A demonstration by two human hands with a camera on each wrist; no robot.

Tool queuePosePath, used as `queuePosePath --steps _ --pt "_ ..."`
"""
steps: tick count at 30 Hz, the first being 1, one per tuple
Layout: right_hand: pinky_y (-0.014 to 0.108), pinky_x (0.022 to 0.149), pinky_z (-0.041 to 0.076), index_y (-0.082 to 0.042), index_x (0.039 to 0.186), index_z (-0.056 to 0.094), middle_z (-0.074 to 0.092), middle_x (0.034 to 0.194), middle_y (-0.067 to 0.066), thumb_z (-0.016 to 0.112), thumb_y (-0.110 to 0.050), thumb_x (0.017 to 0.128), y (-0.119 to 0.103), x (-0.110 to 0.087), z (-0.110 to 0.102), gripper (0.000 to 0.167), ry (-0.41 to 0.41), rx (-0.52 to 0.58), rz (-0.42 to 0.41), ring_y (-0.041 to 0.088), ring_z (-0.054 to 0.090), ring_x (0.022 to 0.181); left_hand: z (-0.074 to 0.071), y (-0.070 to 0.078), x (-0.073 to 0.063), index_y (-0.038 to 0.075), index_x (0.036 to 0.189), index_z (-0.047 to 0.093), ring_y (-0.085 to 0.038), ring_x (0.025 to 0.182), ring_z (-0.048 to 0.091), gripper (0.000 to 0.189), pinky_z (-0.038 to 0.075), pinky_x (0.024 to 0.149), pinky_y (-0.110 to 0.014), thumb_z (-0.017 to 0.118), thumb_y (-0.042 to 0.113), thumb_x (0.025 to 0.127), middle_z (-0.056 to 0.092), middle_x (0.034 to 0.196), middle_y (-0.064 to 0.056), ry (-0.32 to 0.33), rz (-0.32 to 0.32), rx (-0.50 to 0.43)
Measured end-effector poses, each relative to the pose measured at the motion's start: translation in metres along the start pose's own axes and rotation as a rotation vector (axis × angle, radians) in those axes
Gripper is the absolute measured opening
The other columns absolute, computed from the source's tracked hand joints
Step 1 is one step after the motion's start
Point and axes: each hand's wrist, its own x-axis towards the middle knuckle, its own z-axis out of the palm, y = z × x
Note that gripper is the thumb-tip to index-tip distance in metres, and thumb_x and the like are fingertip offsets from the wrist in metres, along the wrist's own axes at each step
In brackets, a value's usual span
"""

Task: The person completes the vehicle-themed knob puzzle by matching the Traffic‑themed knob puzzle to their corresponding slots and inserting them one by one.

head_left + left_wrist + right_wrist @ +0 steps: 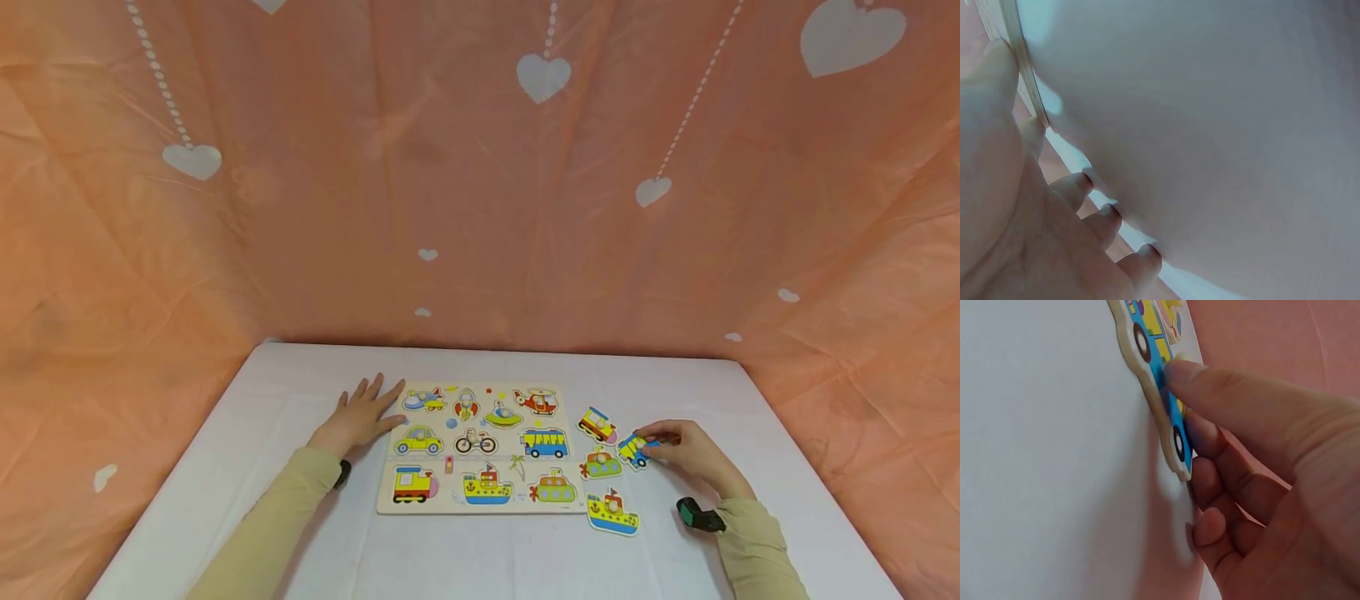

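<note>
A wooden puzzle board (448, 493) printed with vehicles lies flat on the table. My left hand (360, 421) is spread at its upper left edge, with the thumb and index fingertip right at the border, as the left wrist view also shows. To the right of the board, my right hand (692, 457) pinches a blue and yellow bus puzzle piece (632, 451) by its face. In the right wrist view the bus is tilted, its thick wooden edge toward the camera, and the thumb (1194, 381) covers part of it.
Beside the board's right edge lie a train piece (597, 424), a green submarine piece (602, 464) and a ship piece (613, 514). The white table (480, 558) ends at a pink cloth backdrop (480, 208) with white hearts. Both wrists wear dark straps.
</note>
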Motion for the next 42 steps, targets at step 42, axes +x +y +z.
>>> queuePosePath --steps 42 --pt "0.023 0.058 0.046 -0.004 0.095 0.073 0.063 0.088 0.005 0.077 -0.018 0.082 -0.0087 -0.0012 -0.0005 0.019 0.009 -0.055 -0.016 0.015 0.051 0.075 -0.0019 0.0014 -0.0009 0.017 0.153 0.026 -0.05 0.139 0.005 0.074 0.003 0.107 -0.067 0.055 0.05 0.093 0.01 0.155 -0.026 -0.017 -0.022 -0.016"
